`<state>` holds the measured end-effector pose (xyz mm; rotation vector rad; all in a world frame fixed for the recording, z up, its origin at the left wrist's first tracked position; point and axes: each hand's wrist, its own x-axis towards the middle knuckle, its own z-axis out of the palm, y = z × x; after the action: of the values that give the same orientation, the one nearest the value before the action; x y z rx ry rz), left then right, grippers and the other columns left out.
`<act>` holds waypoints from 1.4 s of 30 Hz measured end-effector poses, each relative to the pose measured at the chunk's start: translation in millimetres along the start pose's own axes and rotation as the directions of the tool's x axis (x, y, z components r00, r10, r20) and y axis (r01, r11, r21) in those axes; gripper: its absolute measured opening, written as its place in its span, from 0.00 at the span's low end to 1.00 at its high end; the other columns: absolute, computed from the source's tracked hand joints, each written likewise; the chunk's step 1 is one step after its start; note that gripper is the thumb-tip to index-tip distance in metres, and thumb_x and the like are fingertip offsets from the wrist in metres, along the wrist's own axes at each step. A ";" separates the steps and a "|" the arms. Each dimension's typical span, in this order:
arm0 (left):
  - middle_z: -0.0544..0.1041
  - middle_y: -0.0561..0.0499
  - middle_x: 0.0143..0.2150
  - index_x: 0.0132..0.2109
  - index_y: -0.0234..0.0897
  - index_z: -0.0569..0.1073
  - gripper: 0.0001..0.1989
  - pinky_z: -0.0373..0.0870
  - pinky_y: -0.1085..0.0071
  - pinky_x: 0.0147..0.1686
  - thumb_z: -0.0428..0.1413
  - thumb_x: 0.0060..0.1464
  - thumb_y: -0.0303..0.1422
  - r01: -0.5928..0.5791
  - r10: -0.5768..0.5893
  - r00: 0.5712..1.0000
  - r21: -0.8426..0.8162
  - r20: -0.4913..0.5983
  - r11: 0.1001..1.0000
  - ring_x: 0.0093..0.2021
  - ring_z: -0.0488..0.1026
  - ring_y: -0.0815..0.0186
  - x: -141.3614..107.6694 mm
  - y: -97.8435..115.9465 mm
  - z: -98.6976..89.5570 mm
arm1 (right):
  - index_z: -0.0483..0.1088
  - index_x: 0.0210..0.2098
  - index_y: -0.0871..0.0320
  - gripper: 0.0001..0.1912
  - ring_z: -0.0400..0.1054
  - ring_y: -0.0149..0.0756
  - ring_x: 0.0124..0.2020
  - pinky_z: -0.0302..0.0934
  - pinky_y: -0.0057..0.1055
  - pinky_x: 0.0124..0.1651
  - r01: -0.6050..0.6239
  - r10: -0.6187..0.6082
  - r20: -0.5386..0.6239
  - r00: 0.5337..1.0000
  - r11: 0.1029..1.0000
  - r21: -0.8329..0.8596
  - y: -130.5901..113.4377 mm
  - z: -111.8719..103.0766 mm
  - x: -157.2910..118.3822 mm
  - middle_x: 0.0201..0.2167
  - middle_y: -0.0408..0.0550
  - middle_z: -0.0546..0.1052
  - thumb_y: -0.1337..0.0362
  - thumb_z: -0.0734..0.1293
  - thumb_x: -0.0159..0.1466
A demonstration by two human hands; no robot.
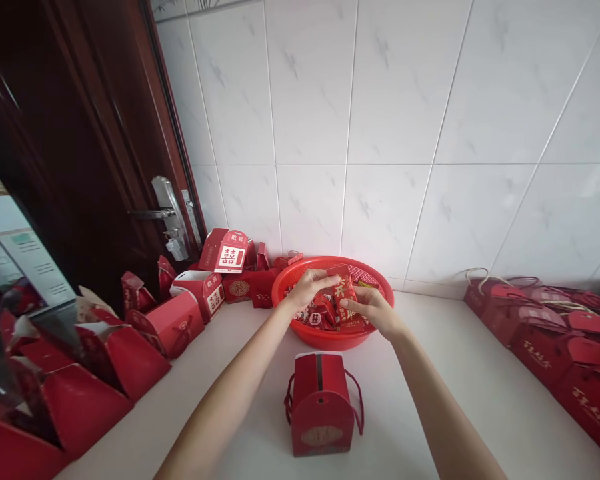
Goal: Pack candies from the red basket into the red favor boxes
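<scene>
Both my hands are over a red plastic basket filled with red wrapped candies. A red candy packet with gold lettering is held up between them. My left hand pinches its upper left side, fingers closed. On the packet's right edge, my right hand has its thumb and fingers closed. Just in front of the basket, between my forearms, stands a red gift box with an arched lid and dark red cord handles. Its contents cannot be seen.
Several red boxes line the left side of the white table, some with open tops. More boxes are stacked by the wall. Rows of red gift bags stand on the right. Behind are a tiled wall and a dark door.
</scene>
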<state>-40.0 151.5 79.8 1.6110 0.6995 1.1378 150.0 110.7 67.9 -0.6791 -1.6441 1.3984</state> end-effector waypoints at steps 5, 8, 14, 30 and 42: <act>0.81 0.49 0.37 0.35 0.40 0.77 0.21 0.72 0.63 0.45 0.53 0.56 0.53 0.121 -0.110 0.992 0.193 -0.062 0.974 0.43 0.78 0.58 5.4 0.3 -17.0 | 0.78 0.40 0.57 0.24 0.77 0.48 0.41 0.70 0.43 0.45 -0.030 0.033 -0.090 0.995 0.999 0.031 0.6 -2.3 0.3 0.35 0.49 0.82 0.46 0.77 0.52; 0.82 0.50 0.42 0.37 0.40 0.79 0.17 0.71 0.68 0.44 0.56 0.54 0.48 0.205 -0.203 0.976 0.619 -0.076 0.758 0.46 0.77 0.58 4.0 -5.5 -38.2 | 0.76 0.37 0.57 0.22 0.76 0.46 0.37 0.70 0.42 0.43 -0.035 0.034 -0.165 0.986 0.999 -0.002 4.0 -3.1 2.8 0.32 0.48 0.81 0.46 0.76 0.53; 0.81 0.50 0.40 0.39 0.39 0.80 0.15 0.68 0.70 0.38 0.64 0.43 0.39 0.246 -0.351 0.936 0.788 -0.041 0.564 0.41 0.76 0.58 -0.6 -16.1 -53.8 | 0.69 0.26 0.56 0.17 0.65 0.36 0.26 0.60 0.33 0.30 -0.058 -0.068 -0.354 0.933 0.941 -0.332 20.1 -4.4 13.1 0.24 0.44 0.73 0.49 0.69 0.57; 0.79 0.51 0.31 0.46 0.39 0.79 0.22 0.68 0.71 0.30 0.67 0.41 0.39 0.299 -0.544 0.839 0.829 0.006 0.472 0.31 0.76 0.61 6.1 -22.8 -37.1 | 0.62 0.22 0.54 0.13 0.59 0.33 0.24 0.53 0.31 0.28 -0.086 -0.100 -0.335 0.937 0.863 -0.498 21.1 -1.4 14.5 0.21 0.42 0.68 0.53 0.64 0.56; 0.76 0.54 0.28 0.57 0.41 0.75 0.40 0.63 0.71 0.26 0.69 0.36 0.50 0.301 -0.590 0.801 0.788 0.096 0.537 0.28 0.73 0.62 -0.7 -9.6 -28.2 | 0.58 0.21 0.53 0.15 0.60 0.34 0.23 0.50 0.31 0.26 -0.134 -0.090 -0.350 0.933 0.813 -0.566 22.9 -1.7 15.2 0.20 0.42 0.69 0.53 0.64 0.56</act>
<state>-65.3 165.2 72.1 2.0455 1.3639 0.0986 141.4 129.5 49.7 -1.2333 -1.7580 0.6915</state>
